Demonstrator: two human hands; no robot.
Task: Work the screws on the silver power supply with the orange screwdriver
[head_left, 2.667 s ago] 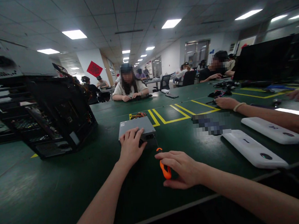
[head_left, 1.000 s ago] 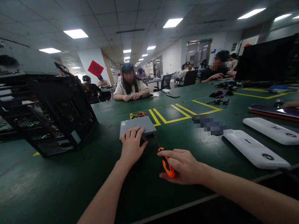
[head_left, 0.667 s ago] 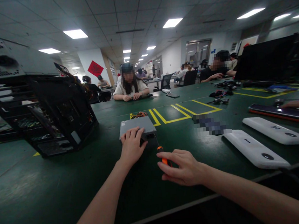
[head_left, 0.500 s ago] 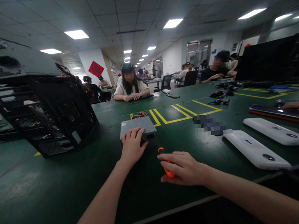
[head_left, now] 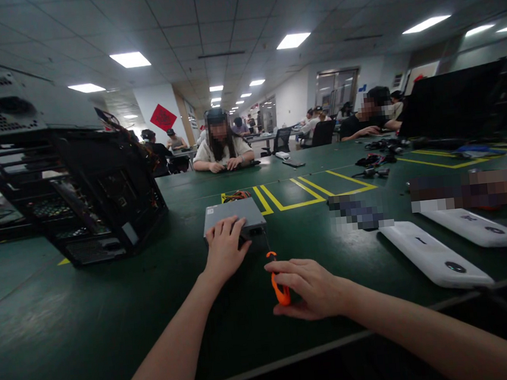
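Note:
A grey metal computer power supply (head_left: 247,210) lies flat on the green table in front of me. My left hand (head_left: 226,243) grips it from above, fingers over its top and thumb down by its front edge. Just right of that, my right hand (head_left: 305,283) holds a screwdriver (head_left: 281,289) by its orange-and-black handle, between thumb and fingers. The thin shaft points away from me and reaches the right front corner of the power supply. Whether the tip sits in a screw is too small to tell. A bundle of coloured cables (head_left: 236,196) lies behind the power supply.
An open black computer case (head_left: 97,199) stands at the left with another metal power supply (head_left: 52,102) on top. White handheld devices (head_left: 436,253) lie at the right, near another person's hand. Yellow tape (head_left: 299,203), loose cables (head_left: 374,160) and a monitor (head_left: 451,102) are farther back. A person sits opposite.
The screwdriver handle has turned and swung slightly left in my right hand. My left hand and the power supply have stayed put. At the right, a co-worker's hand has moved left over the devices.

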